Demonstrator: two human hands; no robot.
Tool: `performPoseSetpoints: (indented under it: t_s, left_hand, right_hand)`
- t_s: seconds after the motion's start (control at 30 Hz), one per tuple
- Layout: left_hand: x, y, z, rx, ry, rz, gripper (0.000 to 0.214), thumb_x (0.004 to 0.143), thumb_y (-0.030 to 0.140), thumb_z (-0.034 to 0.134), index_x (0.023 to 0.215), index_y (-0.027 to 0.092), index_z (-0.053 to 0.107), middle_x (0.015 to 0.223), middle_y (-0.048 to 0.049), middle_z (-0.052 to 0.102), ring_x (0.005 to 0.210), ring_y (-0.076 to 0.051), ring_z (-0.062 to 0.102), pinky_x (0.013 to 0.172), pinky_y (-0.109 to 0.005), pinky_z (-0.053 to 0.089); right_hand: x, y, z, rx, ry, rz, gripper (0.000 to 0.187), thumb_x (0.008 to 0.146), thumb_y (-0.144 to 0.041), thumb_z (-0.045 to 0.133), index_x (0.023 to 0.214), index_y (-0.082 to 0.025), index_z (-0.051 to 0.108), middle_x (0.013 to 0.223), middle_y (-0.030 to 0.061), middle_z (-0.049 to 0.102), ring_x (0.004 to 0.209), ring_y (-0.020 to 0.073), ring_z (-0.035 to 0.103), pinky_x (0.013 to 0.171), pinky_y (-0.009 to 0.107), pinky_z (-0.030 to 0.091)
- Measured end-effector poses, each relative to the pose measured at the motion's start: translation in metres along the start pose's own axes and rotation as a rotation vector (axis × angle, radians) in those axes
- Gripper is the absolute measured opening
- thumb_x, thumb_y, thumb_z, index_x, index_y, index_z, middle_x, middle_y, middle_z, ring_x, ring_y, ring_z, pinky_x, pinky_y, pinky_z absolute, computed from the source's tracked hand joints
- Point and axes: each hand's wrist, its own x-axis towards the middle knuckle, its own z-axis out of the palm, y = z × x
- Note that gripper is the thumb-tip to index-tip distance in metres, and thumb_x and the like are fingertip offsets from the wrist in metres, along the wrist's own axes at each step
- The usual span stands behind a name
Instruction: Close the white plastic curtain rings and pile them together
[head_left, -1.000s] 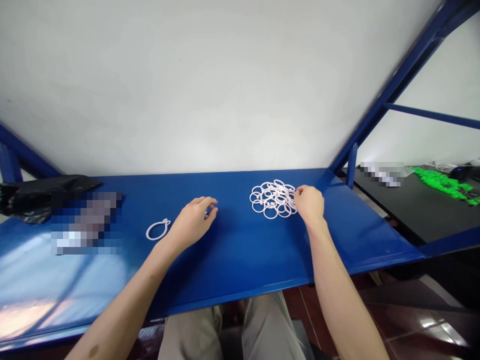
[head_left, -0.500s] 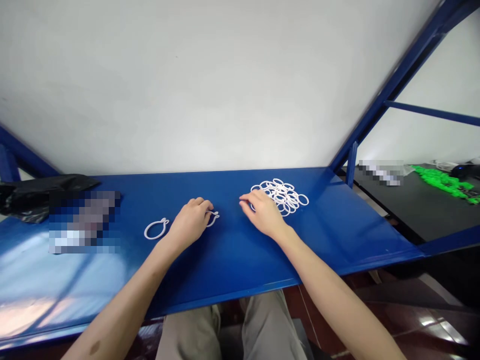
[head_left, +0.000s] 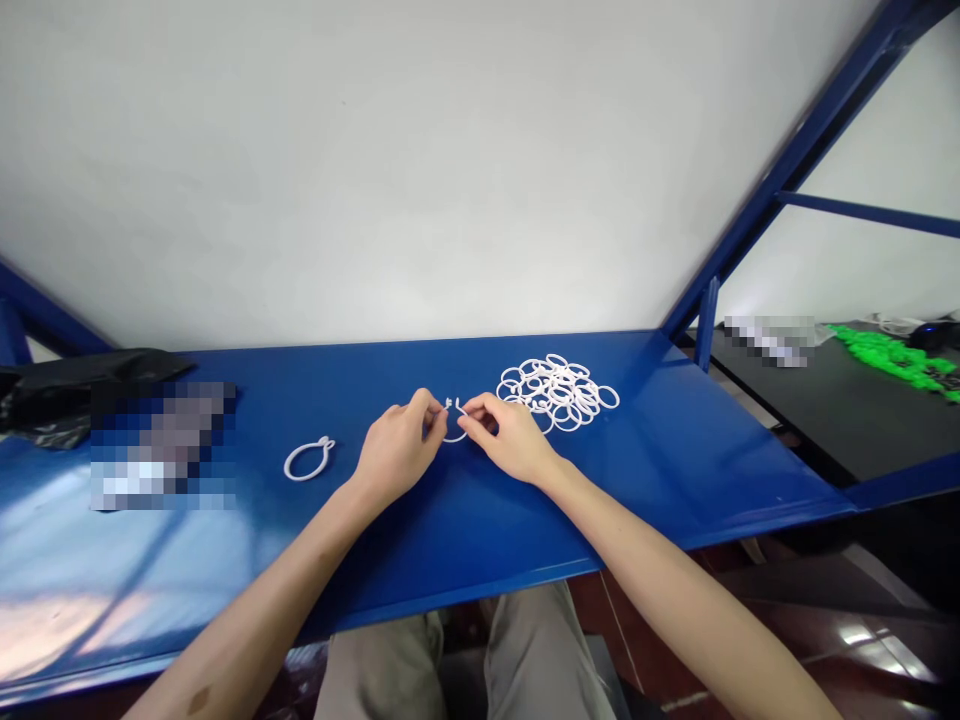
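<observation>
While both hands work over the blue steel shelf [head_left: 637, 480], the left hand [head_left: 397, 450] and the right hand [head_left: 510, 440] hold a thin white plastic ring [head_left: 454, 439] between them, just left of a loose pile of similar rings [head_left: 559, 392]. The fingertips [head_left: 474, 404] of each hand are drawn together with the thumb on the ring from its own side, in a pinch, though the exact contact is partly hidden by the hands. The ring stands tilted up from the shelf, with two small ends [head_left: 450, 403] showing slightly apart at its top. A light fingertip pinch close to those ends appears best suited to so slender a piece, giving control without distorting it, while wrists kept low and close together help steady the hold. A single closed ring [head_left: 300, 476] lies flat to the left, well apart from the hands. Farther left lies a black bag [head_left: 82, 370]; at far right, bright green pieces [head_left: 892, 360] lie on a dark side table [head_left: 810, 420].
</observation>
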Motion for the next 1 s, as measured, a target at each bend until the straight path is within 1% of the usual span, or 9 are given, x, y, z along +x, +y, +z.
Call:
performPoseSetpoints:
  t_s: [0.1, 0.17, 0.23, 0.37, 0.57, 1.0]
  left_hand:
    - [-0.0010, 0.0014, 0.0010, -0.003, -0.013, 0.042, 0.015, 0.098, 0.034, 0.044, 0.104, 0.024, 0.053, 0.075, 0.0003, 0.071, 0.069, -0.021, 0.067, 0.063, -0.028, 0.041]
    - [-0.0017, 0.0014, 0.0024, -0.016, -0.042, 0.071, 0.021, 0.100, 0.035, 0.042, 0.113, 0.023, 0.052, 0.078, -0.0006, 0.073, 0.074, -0.023, 0.070, 0.065, -0.029, 0.044]
    - [-0.0024, 0.0002, 0.0042, -0.034, -0.071, 0.091, 0.026, 0.101, 0.037, 0.039, 0.118, 0.023, 0.051, 0.083, -0.0020, 0.075, 0.079, -0.024, 0.071, 0.066, -0.030, 0.046]
    - [-0.0033, -0.0036, 0.0069, -0.065, -0.104, 0.110, 0.030, 0.102, 0.040, 0.035, 0.120, 0.022, 0.050, 0.090, -0.0052, 0.076, 0.082, -0.025, 0.074, 0.067, -0.031, 0.049]
    - [-0.0034, -0.0047, 0.0054, -0.076, -0.120, 0.095, 0.034, 0.102, 0.043, 0.034, 0.122, 0.021, 0.050, 0.087, -0.0062, 0.076, 0.081, -0.026, 0.075, 0.066, -0.031, 0.050]
    - [-0.0034, -0.0029, 0.0007, -0.087, -0.102, 0.119, 0.033, 0.101, 0.045, 0.036, 0.120, 0.024, 0.052, 0.084, -0.0022, 0.076, 0.074, -0.022, 0.073, 0.066, -0.029, 0.048]
  right_hand:
    - [-0.0002, -0.0005, 0.0016, 0.007, 0.020, -0.024, 0.010, 0.097, -0.029, 0.059, 0.099, -0.021, 0.065, 0.082, 0.0001, 0.072, 0.072, 0.0142, 0.067, 0.071, 0.027, 0.050]
    - [-0.0001, 0.0011, 0.0023, 0.000, 0.034, -0.043, 0.010, 0.098, -0.026, 0.057, 0.099, -0.021, 0.065, 0.081, 0.0002, 0.072, 0.071, 0.0143, 0.067, 0.071, 0.027, 0.050]
    - [0.0002, 0.0034, 0.0026, -0.011, 0.033, -0.064, 0.010, 0.098, -0.025, 0.057, 0.098, -0.021, 0.066, 0.082, 0.0004, 0.072, 0.071, 0.0145, 0.066, 0.071, 0.027, 0.049]
    - [0.0004, 0.0059, 0.0023, -0.040, 0.018, -0.081, 0.011, 0.099, -0.026, 0.056, 0.098, -0.022, 0.066, 0.084, 0.0002, 0.073, 0.071, 0.0144, 0.065, 0.070, 0.026, 0.048]
    - [0.0000, 0.0057, 0.0025, -0.067, 0.015, -0.092, 0.010, 0.099, -0.025, 0.057, 0.097, -0.021, 0.066, 0.082, -0.0003, 0.072, 0.070, 0.0140, 0.064, 0.068, 0.025, 0.045]
    - [0.0001, 0.0056, 0.0016, -0.096, 0.025, -0.102, 0.010, 0.100, -0.025, 0.057, 0.096, -0.022, 0.066, 0.086, -0.0003, 0.073, 0.072, 0.0142, 0.065, 0.069, 0.026, 0.046]
